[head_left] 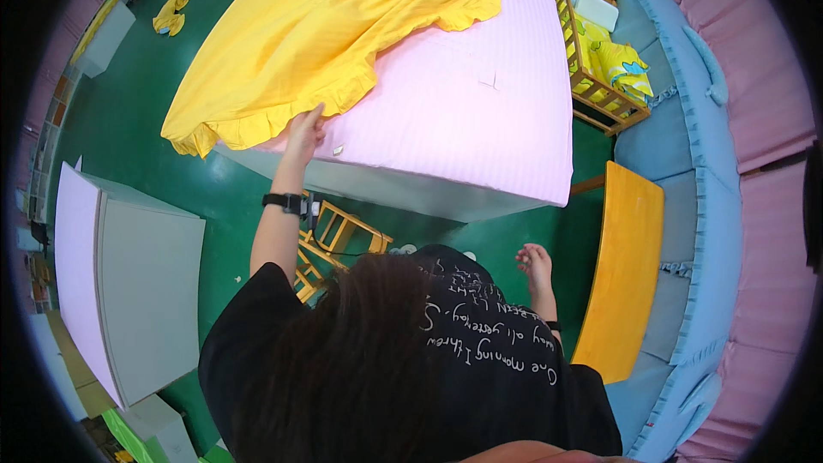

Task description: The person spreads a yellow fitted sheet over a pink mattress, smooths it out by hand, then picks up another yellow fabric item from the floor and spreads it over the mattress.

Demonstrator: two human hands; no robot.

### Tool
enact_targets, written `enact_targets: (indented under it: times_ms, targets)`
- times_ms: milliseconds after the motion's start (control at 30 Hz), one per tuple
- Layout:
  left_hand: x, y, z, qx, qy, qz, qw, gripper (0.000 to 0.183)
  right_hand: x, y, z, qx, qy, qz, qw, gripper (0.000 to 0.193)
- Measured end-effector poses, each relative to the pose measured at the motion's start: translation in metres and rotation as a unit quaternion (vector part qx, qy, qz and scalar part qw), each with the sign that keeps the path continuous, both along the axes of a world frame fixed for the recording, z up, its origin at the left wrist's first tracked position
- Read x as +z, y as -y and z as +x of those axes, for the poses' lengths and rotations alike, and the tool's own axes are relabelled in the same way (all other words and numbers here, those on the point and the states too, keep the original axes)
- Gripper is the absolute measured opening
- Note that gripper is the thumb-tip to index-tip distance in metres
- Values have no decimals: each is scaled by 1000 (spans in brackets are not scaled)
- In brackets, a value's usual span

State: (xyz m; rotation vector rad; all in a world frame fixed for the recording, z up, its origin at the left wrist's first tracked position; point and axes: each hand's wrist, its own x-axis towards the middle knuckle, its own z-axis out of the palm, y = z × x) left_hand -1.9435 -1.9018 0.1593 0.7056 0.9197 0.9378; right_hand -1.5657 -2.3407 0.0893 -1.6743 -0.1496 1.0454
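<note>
A yellow cover [300,26] with a ruffled edge lies over the left and far part of a large box-shaped block with a pale pink striped top [480,94]. The near and right part of that top is uncovered. My left hand [306,130] is closed at the ruffle near the block's front left, its fingers pinching the edge. A small pale piece [338,151] rests beside it at the block's near edge. Lower right, apart from the block, my right hand [537,267] hangs empty, its fingers loosely curled but apart.
Wooden chairs [345,236] stand below my left forearm. An orange-yellow table [621,270] is to my right, before a blue padded bench [703,231]. A wooden cot [600,90] with yellow bedding stands far right. Another pale block [150,291] is at left on the green floor [231,210].
</note>
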Motion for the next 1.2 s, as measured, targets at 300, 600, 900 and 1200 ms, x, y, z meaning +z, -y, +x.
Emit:
enact_targets:
  times_ms: [300,600,900,1200]
  targets:
    - [-26,-54,61,135,-30,-23,990,19,6,5,-15,-45,-16,37,998,13]
    - [-8,-54,97,300,-6,145,943,13,47,31,12,-150,-39,166,974,16]
    - [41,23,91,67,321,-78,941,17,137,-55,22,-2,53,242,969,21]
    - [14,78,76,61,197,-139,969,17,102,-249,-60,351,-158,108,916,30]
